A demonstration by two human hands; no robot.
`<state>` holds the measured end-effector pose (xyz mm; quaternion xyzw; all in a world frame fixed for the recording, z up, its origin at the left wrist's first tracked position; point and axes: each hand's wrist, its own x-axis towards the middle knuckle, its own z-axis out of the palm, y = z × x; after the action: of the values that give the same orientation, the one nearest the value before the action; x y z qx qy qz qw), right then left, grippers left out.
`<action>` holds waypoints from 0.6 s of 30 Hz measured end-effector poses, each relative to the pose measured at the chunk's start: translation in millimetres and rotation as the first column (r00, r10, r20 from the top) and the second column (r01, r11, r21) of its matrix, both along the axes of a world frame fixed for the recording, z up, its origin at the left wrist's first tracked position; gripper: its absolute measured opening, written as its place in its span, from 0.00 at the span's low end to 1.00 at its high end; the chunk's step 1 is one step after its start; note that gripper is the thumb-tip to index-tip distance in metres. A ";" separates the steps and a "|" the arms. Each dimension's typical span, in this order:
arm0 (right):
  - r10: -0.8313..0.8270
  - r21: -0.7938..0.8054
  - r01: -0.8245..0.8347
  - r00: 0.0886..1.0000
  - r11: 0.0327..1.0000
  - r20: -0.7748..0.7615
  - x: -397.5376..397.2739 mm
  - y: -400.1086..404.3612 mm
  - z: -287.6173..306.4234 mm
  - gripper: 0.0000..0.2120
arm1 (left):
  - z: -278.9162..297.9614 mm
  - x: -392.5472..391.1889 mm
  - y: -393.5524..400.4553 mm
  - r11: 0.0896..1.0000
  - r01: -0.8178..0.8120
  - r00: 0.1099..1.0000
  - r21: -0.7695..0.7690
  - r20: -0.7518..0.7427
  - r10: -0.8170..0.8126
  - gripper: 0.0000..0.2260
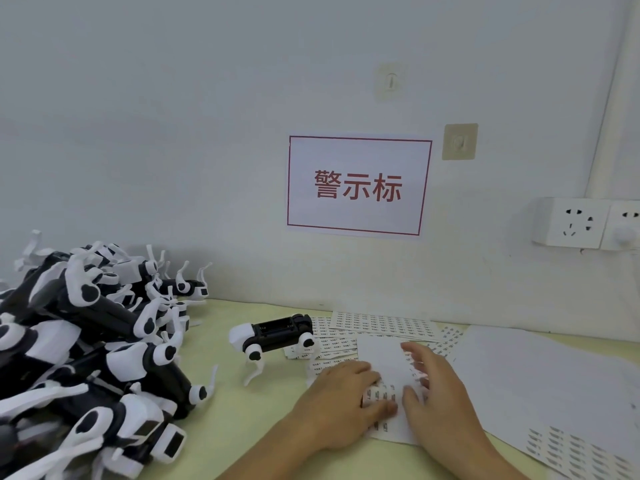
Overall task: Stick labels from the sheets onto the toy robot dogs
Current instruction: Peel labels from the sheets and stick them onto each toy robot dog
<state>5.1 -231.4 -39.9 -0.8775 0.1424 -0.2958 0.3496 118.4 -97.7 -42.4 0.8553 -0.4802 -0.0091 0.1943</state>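
Note:
A single black-and-white toy robot dog (273,336) stands on the pale green table, left of the label sheets. My left hand (341,400) lies palm down on a white label sheet (384,362), fingers curled at its lower edge. My right hand (438,386) hovers over the same sheet, blurred, fingers spread and touching the paper. Small printed labels (381,394) show between the two hands. Whether either hand pinches a label is hidden.
A large heap of toy robot dogs (86,341) fills the left of the table. More label sheets (381,323) lie fanned by the wall, others (540,382) at the right. A red-bordered sign (358,185) and a power socket (581,221) are on the wall.

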 end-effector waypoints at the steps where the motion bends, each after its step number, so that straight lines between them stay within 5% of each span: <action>1: -0.024 0.001 0.024 0.999 1.000 0.029 -0.3 0.3 0.8 0.27 | -0.5 0.3 0.0 0.999 -0.007 1.000 -0.038 -0.012 0.007 0.28; 7: -0.039 0.280 0.012 0.995 0.960 0.091 1.0 2.3 7.3 0.20 | 6.0 -1.9 2.7 0.949 0.002 0.993 -0.316 -0.111 -0.039 0.21; 13: 0.026 0.466 -0.108 0.984 0.878 0.179 -6.1 -3.4 13.1 0.19 | 7.7 -11.2 -1.5 0.924 0.011 0.987 -0.383 -0.145 -0.071 0.24; 18: -0.026 0.495 -0.084 0.977 0.865 0.211 -5.9 -5.3 10.8 0.19 | 20.7 -23.1 -10.9 0.753 -0.302 0.909 -0.585 -0.415 0.043 0.15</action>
<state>-0.8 -236.8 -29.1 -0.7222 0.1632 -0.3349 0.5828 95.4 -108.7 -21.6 0.7614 -0.3253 0.0088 0.5607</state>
